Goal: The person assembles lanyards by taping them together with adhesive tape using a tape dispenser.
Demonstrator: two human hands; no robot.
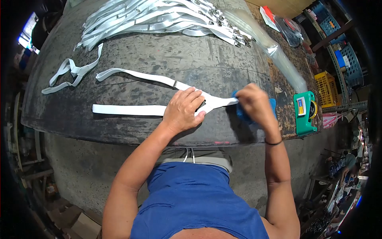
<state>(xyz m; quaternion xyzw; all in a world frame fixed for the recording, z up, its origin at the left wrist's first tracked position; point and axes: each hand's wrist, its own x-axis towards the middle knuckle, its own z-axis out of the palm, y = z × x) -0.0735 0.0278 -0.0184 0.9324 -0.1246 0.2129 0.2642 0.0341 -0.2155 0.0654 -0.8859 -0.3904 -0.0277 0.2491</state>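
White suspenders (131, 110) lie on the dark table, two straps running left and meeting in a Y at the right. My left hand (185, 107) rests palm down across both straps near the join, its fingers stretched out and thumb apart. A metal slider (175, 83) shows on the upper strap beside my fingers. At the short tail of the Y is my right hand (256, 105), blurred, with its fingers curled. A blue cloth (243, 114) shows under and around that hand; whether the fingers grip the cloth or the strap end is hidden.
A large pile of white straps with metal clips (159, 20) covers the table's back. Another white strap (75, 71) lies far left. Clear plastic sleeving (284, 65) runs down the right side towards a green tape dispenser (304, 113). A yellow crate (326, 88) stands beyond the table edge.
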